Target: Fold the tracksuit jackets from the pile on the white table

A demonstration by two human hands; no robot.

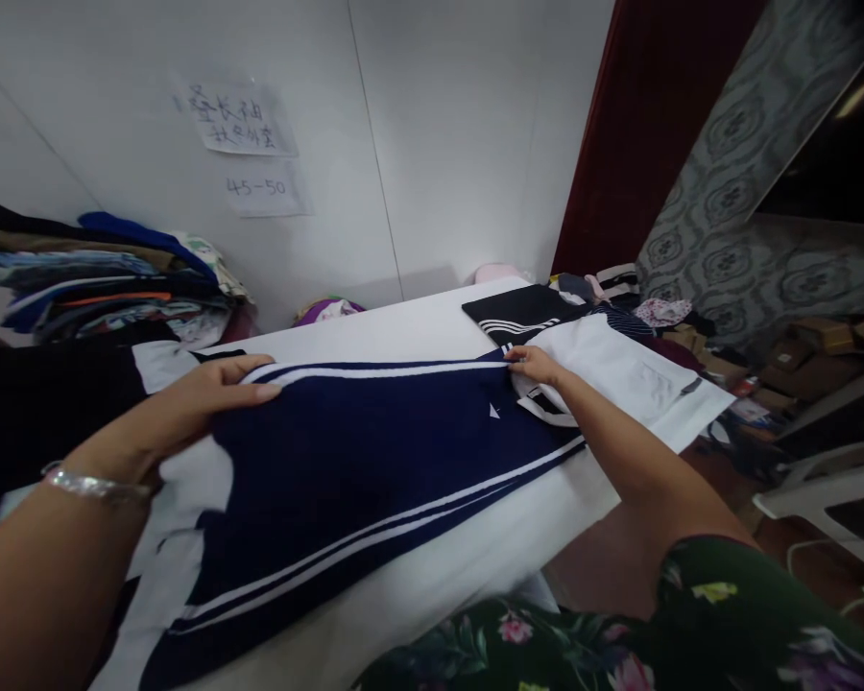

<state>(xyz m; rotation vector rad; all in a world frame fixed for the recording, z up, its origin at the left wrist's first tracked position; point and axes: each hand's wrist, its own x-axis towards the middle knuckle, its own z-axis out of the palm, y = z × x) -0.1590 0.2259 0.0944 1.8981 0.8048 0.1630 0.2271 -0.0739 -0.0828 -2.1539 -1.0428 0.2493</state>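
Note:
A navy garment with paired white stripes along its long edges lies stretched across the table; whether it is trousers or a top I cannot tell. My left hand pinches its far edge near the left end, thumb on top of the cloth. At the right end of the same striped edge, the fingers of my right hand are closed on the fabric. A small white mark shows near that end. White cloth lies against the garment's left end, partly under my left wrist.
The white table runs along a wall with paper notes. Piled folded clothes stand at left, near black cloth. At right lie a black striped garment and a white garment. A white plastic chair and boxes stand beyond.

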